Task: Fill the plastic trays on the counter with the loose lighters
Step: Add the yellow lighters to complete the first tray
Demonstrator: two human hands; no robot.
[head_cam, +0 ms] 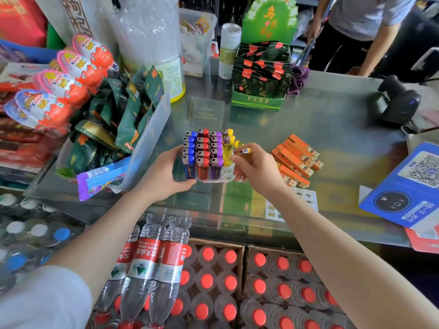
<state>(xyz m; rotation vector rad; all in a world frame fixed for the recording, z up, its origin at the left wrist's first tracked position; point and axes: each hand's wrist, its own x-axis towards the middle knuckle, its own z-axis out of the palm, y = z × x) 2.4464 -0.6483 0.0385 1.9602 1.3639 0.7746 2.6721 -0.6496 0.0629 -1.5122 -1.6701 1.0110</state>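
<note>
While the left hand (166, 172) grips the near-left corner of the plastic tray (213, 180) on the glass counter (332, 119), the right hand (255, 167) pinches a yellow lighter (242, 151) just above the tray's right side. The lighter lies almost flat, its long axis across the tray, so I think it must turn upright before entering the empty slots (228, 171) directly below-left. Farther right lie orange lighters (297, 157).
</note>
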